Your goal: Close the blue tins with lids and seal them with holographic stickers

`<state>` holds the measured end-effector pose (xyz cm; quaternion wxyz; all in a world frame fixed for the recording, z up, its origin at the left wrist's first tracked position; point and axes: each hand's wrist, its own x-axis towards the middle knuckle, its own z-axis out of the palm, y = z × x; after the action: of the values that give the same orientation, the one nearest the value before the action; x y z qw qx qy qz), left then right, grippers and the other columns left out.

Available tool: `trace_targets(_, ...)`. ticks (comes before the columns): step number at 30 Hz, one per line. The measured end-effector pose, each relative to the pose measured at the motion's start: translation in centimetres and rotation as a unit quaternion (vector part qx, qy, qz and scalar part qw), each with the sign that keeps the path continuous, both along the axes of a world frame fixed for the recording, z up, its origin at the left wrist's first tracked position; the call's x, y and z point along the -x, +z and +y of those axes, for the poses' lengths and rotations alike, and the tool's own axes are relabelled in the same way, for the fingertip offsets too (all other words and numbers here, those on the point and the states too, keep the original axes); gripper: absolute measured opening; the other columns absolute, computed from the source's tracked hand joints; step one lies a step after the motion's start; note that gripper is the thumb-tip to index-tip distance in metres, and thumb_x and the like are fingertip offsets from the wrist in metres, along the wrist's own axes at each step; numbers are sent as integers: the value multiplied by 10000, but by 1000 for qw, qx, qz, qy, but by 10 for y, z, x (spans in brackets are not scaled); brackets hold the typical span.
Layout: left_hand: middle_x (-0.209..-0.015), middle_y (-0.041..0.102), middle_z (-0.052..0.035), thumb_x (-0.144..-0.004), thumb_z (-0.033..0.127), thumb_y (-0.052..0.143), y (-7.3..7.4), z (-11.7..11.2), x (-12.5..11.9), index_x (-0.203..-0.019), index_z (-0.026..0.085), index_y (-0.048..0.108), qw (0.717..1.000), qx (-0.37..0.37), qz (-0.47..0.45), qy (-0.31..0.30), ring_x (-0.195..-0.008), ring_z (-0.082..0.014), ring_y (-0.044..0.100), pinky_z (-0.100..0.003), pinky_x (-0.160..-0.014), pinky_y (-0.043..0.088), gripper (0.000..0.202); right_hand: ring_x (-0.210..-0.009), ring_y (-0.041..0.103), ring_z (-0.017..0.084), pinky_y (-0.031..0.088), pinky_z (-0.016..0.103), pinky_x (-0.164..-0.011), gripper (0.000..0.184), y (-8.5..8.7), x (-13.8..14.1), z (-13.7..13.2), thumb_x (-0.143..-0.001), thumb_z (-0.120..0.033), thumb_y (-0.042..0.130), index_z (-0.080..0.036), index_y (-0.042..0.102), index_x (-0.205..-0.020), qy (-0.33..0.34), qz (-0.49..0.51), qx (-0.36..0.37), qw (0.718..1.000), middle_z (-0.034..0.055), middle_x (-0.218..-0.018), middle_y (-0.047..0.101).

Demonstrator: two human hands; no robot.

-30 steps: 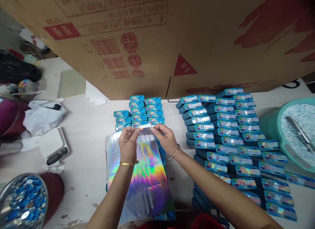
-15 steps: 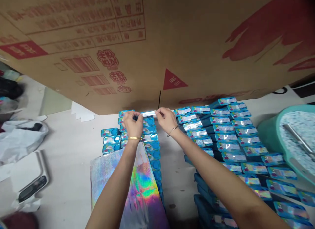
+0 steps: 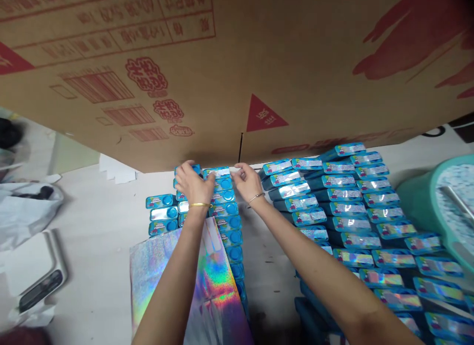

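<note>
My left hand is open over a column of small blue packs, its thumb touching the left end of one blue pack beside the carton. A shiny silver strip lies along that pack's top. Just off the pack's right end is my right hand, thumb and forefinger apart, with nothing visible between them. More blue packs with round lids run toward me below the left hand. A rainbow-sheen foil sheet or bag covers part of them, under my left forearm.
A large cardboard carton with red print stands behind the hands. Several rows of blue packs with shiny strips fill the right side. A teal tub of pale bits holds a metal tool. A white device and a plastic bag lie left.
The silver strip, held between both hands before, now lies on the blue pack. My right hand has let go of its end, and my left hand has spread. The view has shifted slightly.
</note>
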<state>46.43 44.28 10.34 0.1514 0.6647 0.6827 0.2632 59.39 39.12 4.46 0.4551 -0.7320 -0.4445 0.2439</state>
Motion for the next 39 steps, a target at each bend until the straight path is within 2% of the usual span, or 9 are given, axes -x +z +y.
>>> trace_targets(4,-1231,460,-136,-599,310,793,-2,5,0,-1174,229,457,1000,14,-8,17,-1202,-389,414,-593,-976,296,671,-855,536,195,438,327,-788,421,-12,10,-15,-905,-166,360,-198,641,-1217,56,-9,-61,997,63,-904,583)
trace_targets(10,-1242,481,-165,-642,292,770,6,8,3,-1203,189,499,999,50,7,8,-1195,-393,443,-586,-978,321,631,-922,468,240,389,358,-811,471,6,1,-34,-867,-98,394,-205,612,-1270,119,-188,41,974,98,-1032,568)
trace_targets(14,-1064,611,-91,-870,261,524,23,-18,52,-1049,201,590,981,29,-61,-180,-1012,-234,575,-413,-924,415,200,-1000,450,273,361,392,-835,398,49,21,-57,-957,-224,372,-179,552,-1309,142,-225,-1,964,127,-1141,550)
trace_targets(16,-985,647,-70,-911,262,454,31,-42,87,-960,204,620,964,27,-40,-263,-959,-206,588,-362,-881,421,183,-998,454,271,348,394,-833,334,65,45,-70,-974,-297,397,-198,606,-1215,206,-238,-9,949,116,-1127,570)
trace_targets(18,-969,659,-68,-909,265,464,36,-67,117,-949,211,643,958,35,38,-282,-947,-215,580,-361,-846,402,192,-965,461,262,340,389,-809,277,71,70,-80,-973,-309,429,-214,636,-1130,283,-258,2,924,101,-1086,596)
trace_targets(22,-978,648,-81,-900,264,491,30,-98,143,-1038,226,662,947,33,150,-283,-928,-232,558,-361,-775,358,223,-922,463,248,336,377,-775,250,59,103,-85,-977,-204,406,-207,632,-1084,334,-289,36,896,90,-1021,608)
trace_targets(27,-938,643,-85,-907,261,495,17,-100,136,-1056,242,671,934,-18,196,-298,-887,-234,538,-376,-757,310,232,-929,461,248,343,371,-791,242,49,106,-84,-979,-196,406,-196,627,-1077,318,-292,50,901,91,-1051,601)
trace_targets(35,-1054,659,-91,-884,226,518,15,-114,136,-1030,277,669,935,-46,190,-297,-979,-249,535,-413,-823,307,216,-967,452,257,348,379,-833,321,46,106,-86,-923,-80,396,-194,608,-1135,317,-277,63,905,112,-1095,578)
trace_targets(39,-1089,657,-94,-869,241,549,30,-139,137,-934,240,650,940,-40,148,-305,-989,-240,550,-382,-793,329,120,-989,454,268,362,386,-841,324,44,106,-84,-910,-88,417,-192,605,-1152,320,-267,66,907,122,-1111,575)
